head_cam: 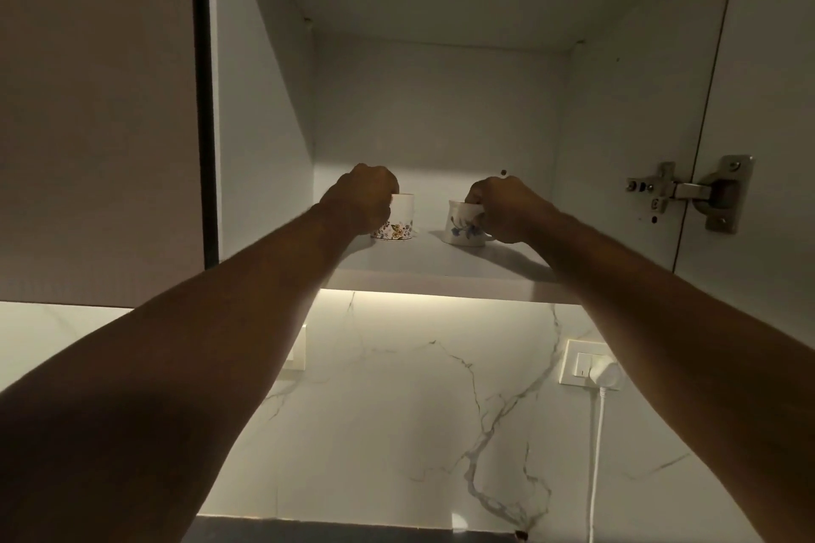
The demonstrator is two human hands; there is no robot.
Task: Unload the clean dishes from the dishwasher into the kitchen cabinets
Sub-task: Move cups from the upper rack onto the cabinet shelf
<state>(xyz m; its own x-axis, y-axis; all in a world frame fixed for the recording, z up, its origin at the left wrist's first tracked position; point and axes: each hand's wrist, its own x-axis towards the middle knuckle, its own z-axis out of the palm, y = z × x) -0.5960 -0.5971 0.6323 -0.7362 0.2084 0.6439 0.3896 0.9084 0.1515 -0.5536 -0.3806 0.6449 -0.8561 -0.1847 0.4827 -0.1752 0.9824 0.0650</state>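
Observation:
Two white floral cups stand on the bottom shelf (423,265) of an open upper cabinet. My left hand (359,198) grips the left cup (399,220), which has yellow and blue flowers, from its left side and rim. My right hand (507,207) holds the right cup (463,227), painted with blue flowers, at its rim and right side. The right cup tilts slightly. Both cup bases are at shelf level. The dishwasher is out of view.
The open cabinet door (749,101) with a metal hinge (688,192) hangs to the right. A closed door (97,115) is at the left. Below are a marble backsplash (419,410), a wall socket with a white plug (595,370), and a cord.

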